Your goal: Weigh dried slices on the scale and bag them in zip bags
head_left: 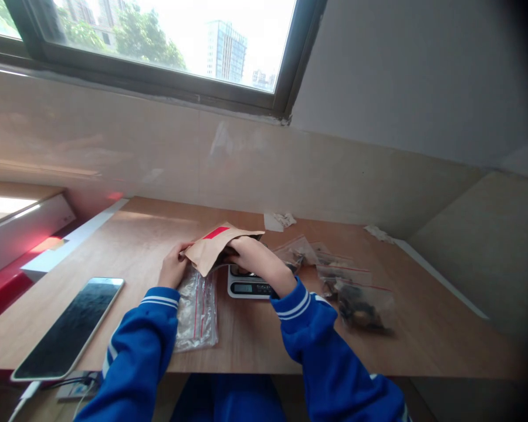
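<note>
A brown paper bag (211, 251) with a red label is tilted above the table, its mouth facing right. My left hand (175, 265) is closed on the bag's left edge. Through the mouth reaches my right hand (260, 258); its fingers are hidden inside, so what they hold cannot be seen. Under my right wrist sits a white digital scale (246, 293), its pan mostly covered by the bag and hand. Flat clear zip bags (198, 319) with red seal lines lie beside my left forearm. To the right are several zip bags (364, 309) with dark contents.
A phone (70, 328) with a white cable lies at the left of the wooden table (246, 346). Crumpled white paper (280, 221) is at the back edge, with another scrap (379, 234) farther right. A wall and window (171, 53) stand behind.
</note>
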The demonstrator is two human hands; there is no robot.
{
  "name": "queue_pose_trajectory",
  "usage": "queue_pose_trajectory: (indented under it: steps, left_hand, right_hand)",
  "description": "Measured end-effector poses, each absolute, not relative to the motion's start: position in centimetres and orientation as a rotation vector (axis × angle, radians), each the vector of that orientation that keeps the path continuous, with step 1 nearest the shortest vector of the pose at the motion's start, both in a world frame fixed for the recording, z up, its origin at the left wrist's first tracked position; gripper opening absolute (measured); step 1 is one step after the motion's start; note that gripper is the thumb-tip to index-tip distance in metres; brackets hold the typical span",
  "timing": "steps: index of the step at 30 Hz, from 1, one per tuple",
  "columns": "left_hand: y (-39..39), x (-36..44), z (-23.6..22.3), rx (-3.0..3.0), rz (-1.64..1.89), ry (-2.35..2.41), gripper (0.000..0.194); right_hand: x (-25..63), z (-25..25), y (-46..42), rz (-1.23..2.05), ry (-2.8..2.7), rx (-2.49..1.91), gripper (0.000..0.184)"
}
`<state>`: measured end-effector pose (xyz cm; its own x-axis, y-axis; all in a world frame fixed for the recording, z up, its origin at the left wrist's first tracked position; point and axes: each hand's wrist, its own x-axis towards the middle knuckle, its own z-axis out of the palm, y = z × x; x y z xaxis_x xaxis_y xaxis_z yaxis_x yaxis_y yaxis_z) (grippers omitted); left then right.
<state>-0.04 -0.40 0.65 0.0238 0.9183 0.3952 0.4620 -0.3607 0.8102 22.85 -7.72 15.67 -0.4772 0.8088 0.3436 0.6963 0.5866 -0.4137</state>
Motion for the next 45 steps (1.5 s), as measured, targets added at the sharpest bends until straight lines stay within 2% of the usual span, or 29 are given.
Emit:
queue_pose_trajectory:
  steps: [3, 7, 11, 15, 22, 29, 40, 45]
  left_hand:
    - [-0.4, -0.1, 0.6, 1.863, 1.265, 1.402, 0.037]
    - [-0.3, -0.2, 0.4, 1.891, 1.218, 1.454, 0.037]
    - [0.0, -0.1, 0.3, 1.896, 1.204, 1.490, 0.037]
    - [0.2, 0.1, 0.4, 1.920, 1.186, 1.534, 0.039]
    - [0.6, -0.3, -0.2, 1.950, 1.183, 1.540, 0.037]
    - [0.6, -0.3, -0.2, 1.937, 1.191, 1.536, 0.038]
    - [0.4, -0.2, -0.2, 1.932, 1.211, 1.522, 0.040]
    - [0.4, -0.2, -0.1, 1.925, 1.208, 1.519, 0.041]
  right_hand:
    - [24.1, 17.0, -9.4, 0.288, -2.284, -1.070, 0.036]
    - [26.4, 17.0, -11.5, 0.231, -1.956, -1.100, 0.033]
    - [30.2, 13.7, -13.1, 0.308, -1.715, -1.335, 0.032]
    - [33.2, 9.3, -13.8, 0.411, -1.717, -1.546, 0.030]
    - [33.1, 5.0, -11.1, 0.333, -1.778, -1.603, 0.031]
    - [32.7, 4.6, -10.5, 0.407, -1.685, -1.604, 0.056]
    - [32.7, 4.5, -11.0, 0.522, -1.673, -1.526, 0.044]
    - [33.2, 3.2, -11.1, 0.532, -1.610, -1.559, 0.050]
